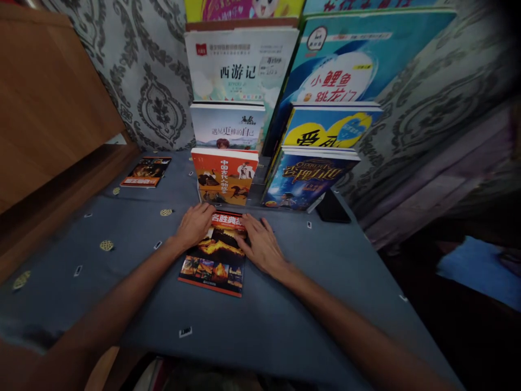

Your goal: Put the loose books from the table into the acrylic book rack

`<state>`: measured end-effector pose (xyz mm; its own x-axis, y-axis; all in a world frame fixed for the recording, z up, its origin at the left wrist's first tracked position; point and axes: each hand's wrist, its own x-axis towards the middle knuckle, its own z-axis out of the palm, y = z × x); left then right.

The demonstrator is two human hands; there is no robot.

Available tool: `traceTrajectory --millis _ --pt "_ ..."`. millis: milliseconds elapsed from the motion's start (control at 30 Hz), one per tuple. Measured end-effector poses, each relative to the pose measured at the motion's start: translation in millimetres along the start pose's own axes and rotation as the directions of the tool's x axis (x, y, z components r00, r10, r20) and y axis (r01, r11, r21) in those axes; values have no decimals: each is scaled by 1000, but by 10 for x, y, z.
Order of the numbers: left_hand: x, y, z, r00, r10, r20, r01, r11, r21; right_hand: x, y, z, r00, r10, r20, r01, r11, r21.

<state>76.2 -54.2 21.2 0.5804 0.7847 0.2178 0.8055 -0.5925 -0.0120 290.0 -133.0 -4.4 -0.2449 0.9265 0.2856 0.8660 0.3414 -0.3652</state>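
Note:
A red and orange picture book [215, 260] lies flat on the blue-grey tablecloth [285, 309] in front of me. My left hand [195, 224] rests on its upper left corner, fingers curled over the top edge. My right hand [260, 243] lies flat on the book's upper right edge, fingers stretched toward the title. Just beyond the book stands a tiered display of books, the nearest an orange-covered one [224, 176] and a dark blue one [305, 179].
Taller books [240, 65] lean against the patterned wall behind. Another small dark book [146, 171] lies at the far left of the cloth. A black object [332, 209] lies at the display's right. A wooden panel [44, 98] stands at left; the table drops off at right.

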Motion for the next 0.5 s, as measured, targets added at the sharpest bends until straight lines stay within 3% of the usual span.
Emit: traceTrajectory --millis 333,500 --pt "-31 80 -69 999 38 30 -42 988 147 70 256 31 996 -88 -24 91 976 200" --pt "-26 127 -22 987 161 -5 -161 987 -13 93 342 59 996 -78 -53 90 956 279"
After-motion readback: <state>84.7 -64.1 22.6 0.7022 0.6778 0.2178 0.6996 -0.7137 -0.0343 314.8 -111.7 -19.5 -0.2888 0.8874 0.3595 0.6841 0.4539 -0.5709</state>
